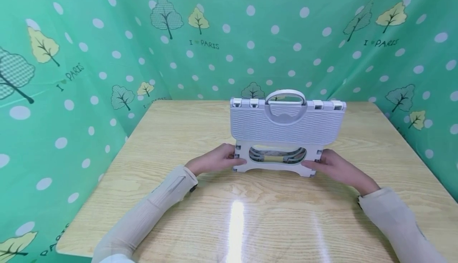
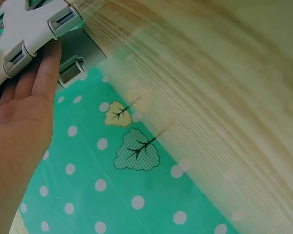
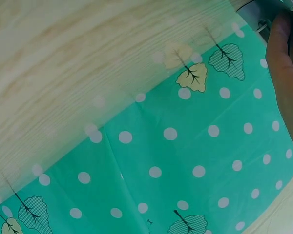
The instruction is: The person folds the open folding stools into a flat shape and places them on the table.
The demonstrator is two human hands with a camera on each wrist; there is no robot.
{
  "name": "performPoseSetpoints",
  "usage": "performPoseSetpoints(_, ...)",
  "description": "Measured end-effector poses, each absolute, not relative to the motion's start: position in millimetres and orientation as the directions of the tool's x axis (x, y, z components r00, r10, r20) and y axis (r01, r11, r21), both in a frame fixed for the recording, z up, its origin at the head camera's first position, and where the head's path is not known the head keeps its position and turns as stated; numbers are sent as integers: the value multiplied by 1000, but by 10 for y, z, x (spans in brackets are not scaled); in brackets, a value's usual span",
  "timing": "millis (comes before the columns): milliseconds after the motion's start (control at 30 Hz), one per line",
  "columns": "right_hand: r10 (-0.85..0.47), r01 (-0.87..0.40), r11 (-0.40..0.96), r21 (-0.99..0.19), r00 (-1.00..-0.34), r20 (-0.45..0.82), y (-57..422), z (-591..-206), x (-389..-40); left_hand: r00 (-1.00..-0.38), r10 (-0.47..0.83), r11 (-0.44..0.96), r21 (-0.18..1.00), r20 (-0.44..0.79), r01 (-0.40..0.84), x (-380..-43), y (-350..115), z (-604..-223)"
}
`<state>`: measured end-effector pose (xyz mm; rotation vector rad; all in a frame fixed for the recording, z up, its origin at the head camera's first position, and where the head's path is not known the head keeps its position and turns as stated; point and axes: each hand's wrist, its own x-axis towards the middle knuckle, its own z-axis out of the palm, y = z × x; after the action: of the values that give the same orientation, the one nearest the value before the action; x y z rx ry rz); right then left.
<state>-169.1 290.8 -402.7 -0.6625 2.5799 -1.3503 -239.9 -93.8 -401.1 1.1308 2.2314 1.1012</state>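
A light grey plastic folding step stool [image 1: 247, 125] stands on the table, its textured top panel tilted up with the carry handle [image 1: 286, 92] at the upper edge. Below the panel, a leg frame with a wide oval opening faces me. My left hand [image 1: 220, 158] grips the left side of this frame, thumb on the front face. On the opposite side my right hand [image 1: 338, 169] holds the frame the same way. In the left wrist view, the fingers of the left hand [image 2: 27, 97] go behind the stool's hinged leg [image 2: 27, 29]. The right wrist view catches only part of the right hand [image 3: 285, 73].
The wood-grain table [image 1: 200, 219] extends around the stool, with a bright light reflection near its front. A green polka-dot cloth [image 1: 229, 28] with printed trees hangs behind the table and along both sides.
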Motion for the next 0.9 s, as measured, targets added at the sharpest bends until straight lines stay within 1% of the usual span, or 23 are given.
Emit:
performPoseSetpoints(167, -445, -304, 509, -805, -894, 57, 2926, -4011, -1684, -573, 819, 345, 794, 6, 500, -2411, -927, -4001)
performPoseSetpoints(467, -477, -312, 470, -826, -877, 61, 2935, -3993, -1686, -588, 809, 351, 806, -3, 478, -2398, -922, -3982)
performPoseSetpoints(700, -470, -315, 489, -813, -881, 59, 2916, -3997, -1679, -595, 803, 359, 810, -16, 463, -2388, -941, -4001)
performPoseSetpoints(833, -472, -311, 471, -826, -880, 62, 2900, -4000, -1677, -604, 797, 395, 772, -18, 498, -2399, -948, -4004)
performPoseSetpoints(900, -452, -296, 485, -823, -890, 54, 2903, -3986, -1669, -602, 798, 411, 741, -11, 531, -2418, -958, -3994)
